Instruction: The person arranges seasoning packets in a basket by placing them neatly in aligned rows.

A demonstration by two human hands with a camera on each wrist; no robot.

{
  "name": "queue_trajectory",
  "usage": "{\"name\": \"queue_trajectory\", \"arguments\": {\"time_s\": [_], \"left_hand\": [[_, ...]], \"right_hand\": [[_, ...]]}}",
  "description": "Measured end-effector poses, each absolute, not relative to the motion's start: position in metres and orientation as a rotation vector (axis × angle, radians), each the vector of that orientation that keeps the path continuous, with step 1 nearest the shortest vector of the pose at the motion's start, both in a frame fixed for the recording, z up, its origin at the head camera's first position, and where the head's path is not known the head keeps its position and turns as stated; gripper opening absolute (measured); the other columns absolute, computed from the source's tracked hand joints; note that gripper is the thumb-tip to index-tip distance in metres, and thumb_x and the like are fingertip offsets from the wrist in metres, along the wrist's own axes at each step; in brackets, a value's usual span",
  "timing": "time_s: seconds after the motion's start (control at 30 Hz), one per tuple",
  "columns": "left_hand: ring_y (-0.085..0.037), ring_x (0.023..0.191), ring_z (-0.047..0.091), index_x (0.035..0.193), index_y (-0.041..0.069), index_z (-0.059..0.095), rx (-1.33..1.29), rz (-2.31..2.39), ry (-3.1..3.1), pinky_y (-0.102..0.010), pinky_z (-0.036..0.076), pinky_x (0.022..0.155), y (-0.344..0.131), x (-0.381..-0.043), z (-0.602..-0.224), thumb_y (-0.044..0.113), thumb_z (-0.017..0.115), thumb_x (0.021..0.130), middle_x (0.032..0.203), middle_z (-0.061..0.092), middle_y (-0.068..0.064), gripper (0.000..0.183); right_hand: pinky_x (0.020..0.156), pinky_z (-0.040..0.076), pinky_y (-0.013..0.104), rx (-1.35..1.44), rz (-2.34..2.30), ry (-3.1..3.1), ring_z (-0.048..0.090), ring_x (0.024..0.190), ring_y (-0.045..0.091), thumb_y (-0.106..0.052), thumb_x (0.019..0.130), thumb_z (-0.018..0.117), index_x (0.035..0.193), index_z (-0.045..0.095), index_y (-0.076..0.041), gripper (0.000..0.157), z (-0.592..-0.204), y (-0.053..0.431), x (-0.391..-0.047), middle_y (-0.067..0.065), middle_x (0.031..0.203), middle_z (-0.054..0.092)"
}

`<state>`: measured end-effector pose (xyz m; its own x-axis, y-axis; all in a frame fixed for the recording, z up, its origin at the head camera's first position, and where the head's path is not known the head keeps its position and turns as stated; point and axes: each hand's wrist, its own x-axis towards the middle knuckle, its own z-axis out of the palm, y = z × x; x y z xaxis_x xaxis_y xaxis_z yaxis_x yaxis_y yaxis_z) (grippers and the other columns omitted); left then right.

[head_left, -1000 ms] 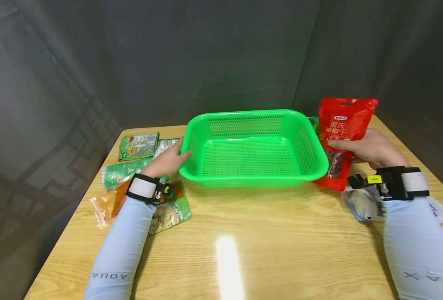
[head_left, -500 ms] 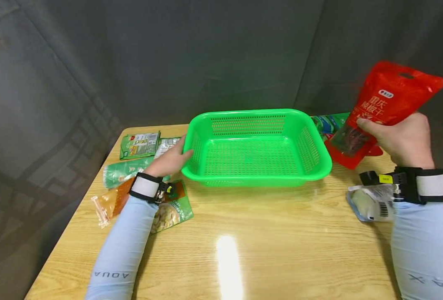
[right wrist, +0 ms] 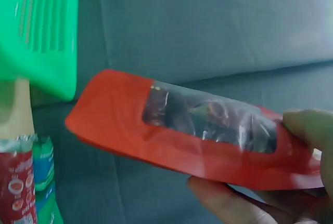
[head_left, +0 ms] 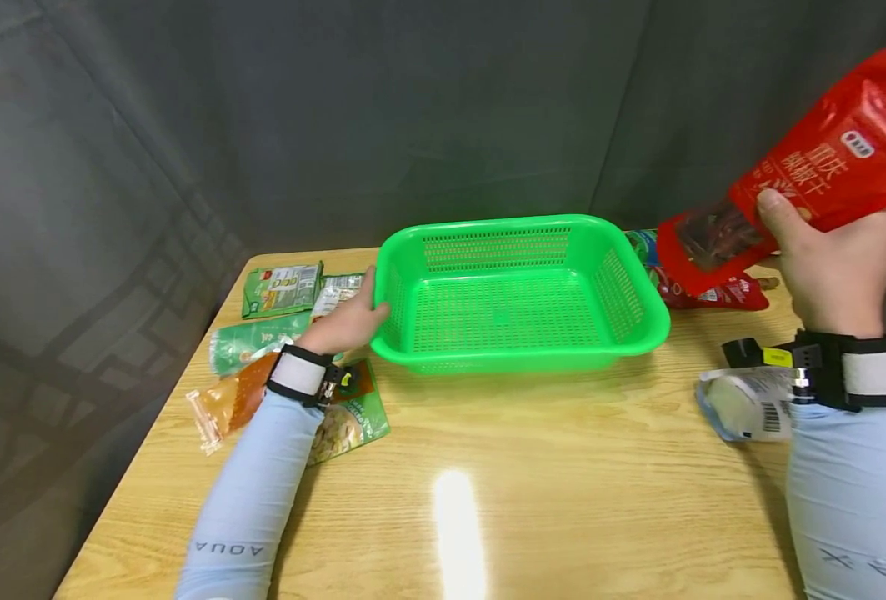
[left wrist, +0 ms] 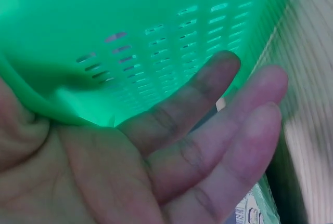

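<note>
On the table stands a green plastic basket [head_left: 518, 362] with slotted walls and nothing inside. My left hand [head_left: 345, 324] grips its left rim, thumb on the inner side and fingers along the outer wall [left wrist: 203, 31]. Held up at the far right is a red pouch [head_left: 825, 171] of dried chilies with a clear window [right wrist: 208, 115]. My right hand [head_left: 836, 267] grips it at the side, thumb on its printed front. The pouch tilts with its lower end toward the basket, and its top corner runs out of the head view.
Left on the wooden table [head_left: 563, 483] lie several flat packets: a green one [head_left: 281, 290], a pale green one [head_left: 251, 343], an orange one [head_left: 232, 400]. Right of the basket are a dark red pack [head_left: 728, 293] and a white packet [head_left: 746, 404]. A grey curtain [head_left: 427, 125] hangs behind.
My right hand has lifted the red chili pouch from beside the basket up and to the right, tilting it and uncovering the dark red pack. My left hand stays on the rim.
</note>
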<state>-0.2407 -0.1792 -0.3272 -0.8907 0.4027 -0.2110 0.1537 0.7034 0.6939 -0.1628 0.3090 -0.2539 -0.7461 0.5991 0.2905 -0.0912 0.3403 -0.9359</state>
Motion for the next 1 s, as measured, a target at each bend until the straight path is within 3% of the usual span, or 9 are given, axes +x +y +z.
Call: {"name": "queue_trajectory", "arguments": {"time_s": [0.07,0.17,0.37,0.5,0.57,0.63,0.77,0.9,1.0], "left_hand": [[-0.020,0.045,0.040,0.152,0.017,-0.028,0.422,1.009,2.558,-0.037,0.040,0.053,-0.177,-0.240,-0.328,0.027,0.034,0.108,0.154,0.030,-0.028,0.077],[-0.014,0.042,0.030,0.151,0.017,-0.030,0.425,1.021,2.543,-0.034,0.035,0.047,-0.174,-0.240,-0.330,0.026,0.034,0.108,0.144,0.043,-0.031,0.078],[-0.014,0.047,0.038,0.151,0.018,-0.030,0.420,1.014,2.558,-0.038,0.042,0.059,-0.172,-0.239,-0.330,0.027,0.035,0.107,0.160,0.017,-0.024,0.079],[-0.026,0.058,0.056,0.151,0.017,-0.030,0.426,1.036,2.554,-0.041,0.045,0.074,-0.172,-0.240,-0.328,0.025,0.034,0.107,0.163,-0.004,-0.020,0.079],[-0.031,0.058,0.056,0.151,0.017,-0.031,0.426,1.043,2.539,-0.042,0.046,0.074,-0.172,-0.240,-0.327,0.024,0.034,0.107,0.163,-0.002,-0.020,0.079],[-0.032,0.058,0.056,0.151,0.017,-0.030,0.424,1.040,2.540,-0.041,0.046,0.075,-0.171,-0.240,-0.327,0.025,0.034,0.106,0.163,-0.001,-0.020,0.079],[-0.018,0.047,0.041,0.151,0.017,-0.030,0.418,1.034,2.538,-0.040,0.045,0.064,-0.168,-0.239,-0.328,0.026,0.034,0.106,0.162,0.006,-0.022,0.079],[-0.013,0.044,0.028,0.151,0.019,-0.030,0.406,1.028,2.532,-0.037,0.039,0.052,-0.163,-0.237,-0.328,0.028,0.034,0.106,0.162,0.008,-0.022,0.079],[-0.016,0.051,0.038,0.151,0.020,-0.030,0.422,1.016,2.538,-0.041,0.043,0.061,-0.159,-0.238,-0.327,0.028,0.035,0.106,0.163,0.002,-0.020,0.079]], "right_hand": [[0.115,0.022,0.035,-0.408,1.489,-1.953,0.039,0.139,0.012,-0.031,0.087,0.075,0.146,0.042,-0.029,0.068,-0.251,0.305,-0.161,-0.010,0.151,0.042],[0.115,0.024,0.033,-0.331,1.547,-1.899,0.040,0.137,0.012,-0.022,0.087,0.076,0.145,0.043,-0.025,0.066,-0.248,0.298,-0.162,-0.007,0.149,0.045],[0.114,0.028,0.034,-0.145,1.756,-1.844,0.042,0.135,0.014,-0.011,0.086,0.077,0.142,0.045,-0.021,0.065,-0.240,0.284,-0.176,-0.002,0.146,0.048],[0.086,0.053,0.027,-0.046,1.958,-1.814,0.049,0.129,0.021,-0.010,0.085,0.079,0.139,0.047,-0.016,0.064,-0.239,0.274,-0.196,0.003,0.143,0.050],[0.068,0.056,0.022,-0.047,1.991,-1.864,0.053,0.122,0.023,-0.013,0.085,0.079,0.139,0.047,-0.014,0.063,-0.240,0.268,-0.207,0.006,0.140,0.051],[0.062,0.055,0.021,-0.083,1.954,-1.970,0.056,0.114,0.022,-0.018,0.086,0.078,0.139,0.048,-0.014,0.061,-0.241,0.262,-0.217,0.007,0.137,0.053],[0.069,0.053,0.020,-0.180,1.590,-2.333,0.058,0.101,0.018,-0.036,0.091,0.072,0.138,0.049,-0.011,0.058,-0.247,0.251,-0.234,0.008,0.130,0.057],[0.079,0.050,0.034,-0.177,1.203,-2.586,0.057,0.103,0.027,-0.044,0.091,0.064,0.137,0.049,-0.002,0.064,-0.257,0.245,-0.244,0.017,0.128,0.059],[0.088,0.049,0.048,-0.139,1.112,-2.666,0.056,0.111,0.038,-0.043,0.092,0.062,0.140,0.043,0.002,0.068,-0.264,0.244,-0.249,0.023,0.133,0.056]]}}
